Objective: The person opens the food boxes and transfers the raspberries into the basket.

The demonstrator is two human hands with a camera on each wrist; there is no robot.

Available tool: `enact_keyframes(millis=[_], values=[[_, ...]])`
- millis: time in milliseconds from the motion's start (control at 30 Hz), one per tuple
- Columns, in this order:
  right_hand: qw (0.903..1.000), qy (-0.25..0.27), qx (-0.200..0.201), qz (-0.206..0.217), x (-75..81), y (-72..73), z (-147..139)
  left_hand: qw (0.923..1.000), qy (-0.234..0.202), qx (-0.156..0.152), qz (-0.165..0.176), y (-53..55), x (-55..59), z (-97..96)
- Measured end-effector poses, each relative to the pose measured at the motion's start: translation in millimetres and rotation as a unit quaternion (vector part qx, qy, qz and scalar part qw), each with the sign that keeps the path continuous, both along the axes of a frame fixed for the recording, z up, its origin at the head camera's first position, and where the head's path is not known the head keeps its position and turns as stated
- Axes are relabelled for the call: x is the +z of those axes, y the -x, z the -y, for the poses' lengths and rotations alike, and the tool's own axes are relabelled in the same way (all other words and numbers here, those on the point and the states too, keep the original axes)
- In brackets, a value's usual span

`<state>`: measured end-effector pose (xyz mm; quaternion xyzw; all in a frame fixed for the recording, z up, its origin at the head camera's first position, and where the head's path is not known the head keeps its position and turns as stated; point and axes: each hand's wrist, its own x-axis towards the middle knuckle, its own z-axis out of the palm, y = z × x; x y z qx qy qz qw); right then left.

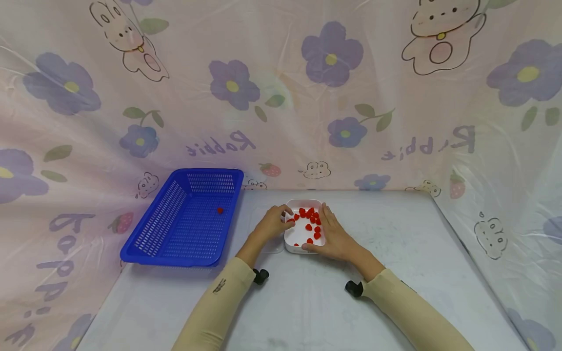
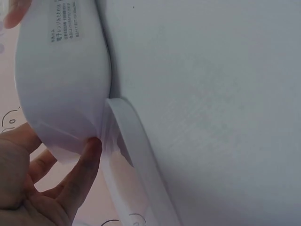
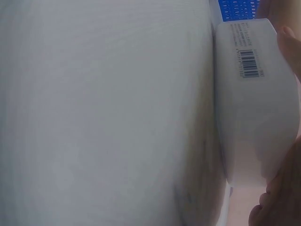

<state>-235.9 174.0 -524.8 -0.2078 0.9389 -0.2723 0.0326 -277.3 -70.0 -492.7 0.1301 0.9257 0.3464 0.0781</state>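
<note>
Beside latticed blue plastic basket (image 1: 186,231), spreads right hand (image 1: 337,239) wide along rounded white box (image 1: 299,236), bends left hand (image 1: 269,224) over its rim, half hiding faint clear lid (image 2: 137,137), with pinch on red pieces (image 1: 309,227) inside box impossible to tell.

Rabbit-print curtain (image 1: 290,117): soft, even light is washing over it; pale sheen is streaking its folds, and flowers near the sides are stretching slightly.
White tabletop (image 1: 421,292): it is reading cool grey, with faint, soft-edged shadows falling beside the beige sleeves (image 1: 212,309).
Red pieces (image 1: 309,227): they are showing vividly, but their fine detail is blurring.
White container (image 2: 63,84), left wrist view: dim, greyish light is flattening it; a thin dark shadow is running along its edge.
Barcode (image 3: 249,63), right wrist view: its bars are showing distinctly, while haze is softening the tabletop and a brownish shadow is spreading alongside.
</note>
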Motion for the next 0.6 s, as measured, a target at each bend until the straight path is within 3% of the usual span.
enact_keyframes(millis=[300,600], values=[[0.9999,-0.011,-0.006,0.006,-2.2,2.4,0.1,0.9991,0.042,0.008,0.0,4.1,2.7,-6.2],[0.9999,-0.009,-0.005,0.006,-2.1,1.9,-0.2,0.9987,0.049,0.012,0.01,8.3,6.0,-10.0]])
